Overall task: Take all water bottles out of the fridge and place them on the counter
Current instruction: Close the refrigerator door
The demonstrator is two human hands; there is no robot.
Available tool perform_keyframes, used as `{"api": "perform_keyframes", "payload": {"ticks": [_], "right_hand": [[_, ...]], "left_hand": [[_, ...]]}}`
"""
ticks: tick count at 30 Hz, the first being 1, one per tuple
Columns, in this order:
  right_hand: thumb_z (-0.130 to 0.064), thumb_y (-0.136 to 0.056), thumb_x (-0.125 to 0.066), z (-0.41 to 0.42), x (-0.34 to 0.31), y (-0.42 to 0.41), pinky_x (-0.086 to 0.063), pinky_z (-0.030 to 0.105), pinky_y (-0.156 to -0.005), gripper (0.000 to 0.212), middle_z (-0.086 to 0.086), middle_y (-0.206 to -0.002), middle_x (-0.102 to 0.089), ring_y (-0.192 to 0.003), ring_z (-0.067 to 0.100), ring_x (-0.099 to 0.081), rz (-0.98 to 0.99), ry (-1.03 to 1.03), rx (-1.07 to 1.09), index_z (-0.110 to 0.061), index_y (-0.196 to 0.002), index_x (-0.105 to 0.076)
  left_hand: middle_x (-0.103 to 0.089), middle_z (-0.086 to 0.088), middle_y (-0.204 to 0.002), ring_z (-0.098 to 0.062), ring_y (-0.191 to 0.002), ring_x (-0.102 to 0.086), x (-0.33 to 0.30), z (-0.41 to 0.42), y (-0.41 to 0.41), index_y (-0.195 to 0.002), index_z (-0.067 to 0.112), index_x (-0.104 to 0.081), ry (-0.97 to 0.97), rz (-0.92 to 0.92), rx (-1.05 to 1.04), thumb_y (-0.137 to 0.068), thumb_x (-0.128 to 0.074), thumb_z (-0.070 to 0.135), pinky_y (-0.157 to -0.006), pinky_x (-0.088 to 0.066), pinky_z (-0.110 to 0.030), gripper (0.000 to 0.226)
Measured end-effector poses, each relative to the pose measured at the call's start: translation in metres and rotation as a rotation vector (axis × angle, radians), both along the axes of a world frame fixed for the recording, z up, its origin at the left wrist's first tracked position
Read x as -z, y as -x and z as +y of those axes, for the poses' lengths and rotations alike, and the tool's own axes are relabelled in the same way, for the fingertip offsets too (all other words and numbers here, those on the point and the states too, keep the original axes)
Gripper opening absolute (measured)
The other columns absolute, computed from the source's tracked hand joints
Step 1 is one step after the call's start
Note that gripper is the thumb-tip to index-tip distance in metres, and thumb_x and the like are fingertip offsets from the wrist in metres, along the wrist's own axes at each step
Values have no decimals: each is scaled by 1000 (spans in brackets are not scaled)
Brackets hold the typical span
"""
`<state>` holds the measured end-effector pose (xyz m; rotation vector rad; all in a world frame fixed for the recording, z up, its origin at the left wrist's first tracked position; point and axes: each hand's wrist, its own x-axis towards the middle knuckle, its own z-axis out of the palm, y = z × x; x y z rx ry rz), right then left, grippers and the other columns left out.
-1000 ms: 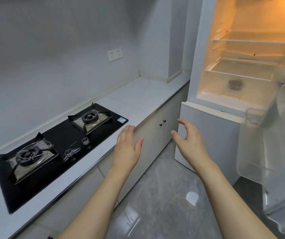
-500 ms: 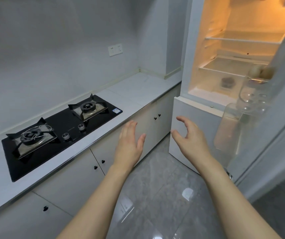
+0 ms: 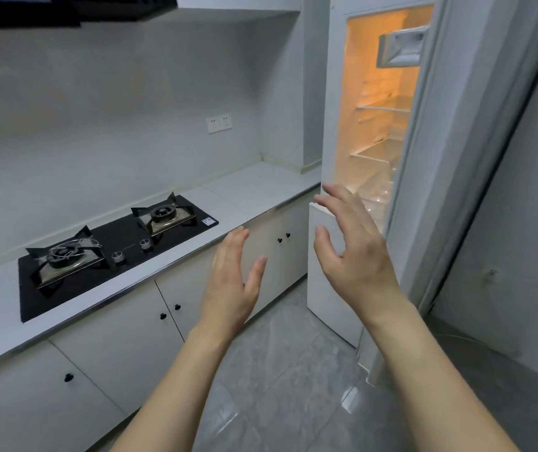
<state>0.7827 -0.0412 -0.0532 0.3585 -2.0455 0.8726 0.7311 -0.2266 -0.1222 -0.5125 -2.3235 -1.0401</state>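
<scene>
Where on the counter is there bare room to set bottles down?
The counter is bare between the gas hob and the fridge, back to the corner wall. A narrower bare strip runs along the hob's front edge. The hob's burners and knobs crowd the left part. Both hands hold nothing.

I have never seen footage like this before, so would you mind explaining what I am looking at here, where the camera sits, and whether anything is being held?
There is no machine here: a person wears one wide-angle camera on the head, looking forward and down, so you see their own two bare arms. The left hand and the right hand are both raised in the air with fingers relaxed, and neither holds anything. On the left runs a white counter with a black gas hob set into it, which has two burners and two knobs. On the right stands the fridge, its door open and its lit shelves partly in view. I can make out no water bottle for certain in this picture, either on the counter or on the shelves.
</scene>
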Motion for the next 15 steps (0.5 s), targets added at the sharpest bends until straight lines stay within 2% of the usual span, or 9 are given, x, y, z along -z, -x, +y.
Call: {"api": "perform_keyframes", "payload": {"ticks": [2,5,7,9,12,15], "right_hand": [[12,-84,-56,13,-9,-10,-30,52,-114,37,18,-137,-52,-134,32,-44,170,-70,-39,6,-121,-59],[14,-85,-55,35,-21,-19,-31,57,-112,36,24,-135,-52,-133,37,-44,358,-104,-34,10,-120,-59],[12,-87,-54,50,-25,-24,-30,54,-114,34,24,-136,-51,-133,37,-44,445,-82,-1,9,-121,-58],[10,-89,-54,63,-26,-28,-29,52,-115,34,24,-137,-49,-134,36,-42,496,-42,33,9,-123,-56],[6,-91,-51,82,-25,-30,-30,51,-114,39,20,-143,-43,-138,32,-37,433,46,71,7,-131,-49],[1,-96,-47,102,-19,-29,-25,28,-117,43,10,-148,-39,-140,16,-33,266,187,118,2,-139,-44]], "left_hand": [[-47,-7,-145,-15,-138,-39,-5,18,-16,-143,6,-43,-9,61,18,-96,-62,21,-115,-25,-20,53],[-44,-3,-144,-1,-135,-32,-13,39,-32,-145,6,-40,-33,129,31,-95,-62,19,-112,-19,-9,56],[-40,1,-144,2,-137,-28,-18,52,-37,-146,4,-38,-34,187,38,-95,-61,20,-114,-17,-11,59],[-38,1,-145,-4,-140,-29,-20,63,-40,-146,3,-37,-22,249,49,-94,-62,20,-116,-19,-16,60],[-41,-5,-148,-20,-143,-35,-23,84,-44,-146,2,-37,-8,310,93,-95,-61,23,-119,-25,-28,60],[-39,-4,-149,-21,-144,-34,-26,106,-48,-147,3,-34,9,366,167,-96,-58,26,-119,-27,-35,61]]}}
